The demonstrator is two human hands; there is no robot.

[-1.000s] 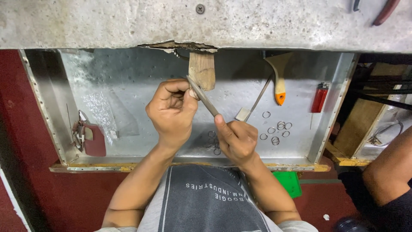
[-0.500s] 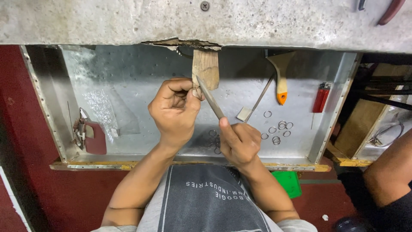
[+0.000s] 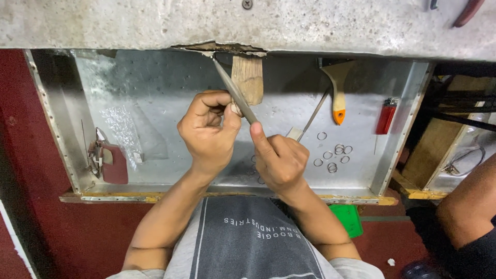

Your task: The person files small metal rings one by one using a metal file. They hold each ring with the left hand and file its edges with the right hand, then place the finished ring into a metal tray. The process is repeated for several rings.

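A person's right hand [image 3: 281, 160] grips a long grey metal file [image 3: 235, 92], forefinger laid along the blade, and holds it slanting up and to the left until its tip meets the broken lower edge of the concrete bench [image 3: 155, 23]. The left hand [image 3: 206, 129] is clenched, its thumb and fingers pinched around a small piece pressed against the file just in front of the wooden bench pin [image 3: 248, 77]; the piece itself is too small and too covered to make out. Both hands work above a shallow sheet-metal tray [image 3: 398, 155] slung under the bench. On the tray floor, to the right of the right hand, lies a scatter of small metal rings [image 3: 333, 155]. Further back a brush with a pale wooden handle and orange end [image 3: 338, 93] leans near the rear wall, a thin metal rod [image 3: 315, 116] slants beside it, and a red lighter [image 3: 386, 116] rests near the right wall. A crumpled clear plastic bag [image 3: 129, 129] lies at the left, with a dark red pad and metal clip [image 3: 106, 160] beside the left wall. Another person's bare arm [image 3: 465, 206] shows at the right edge.
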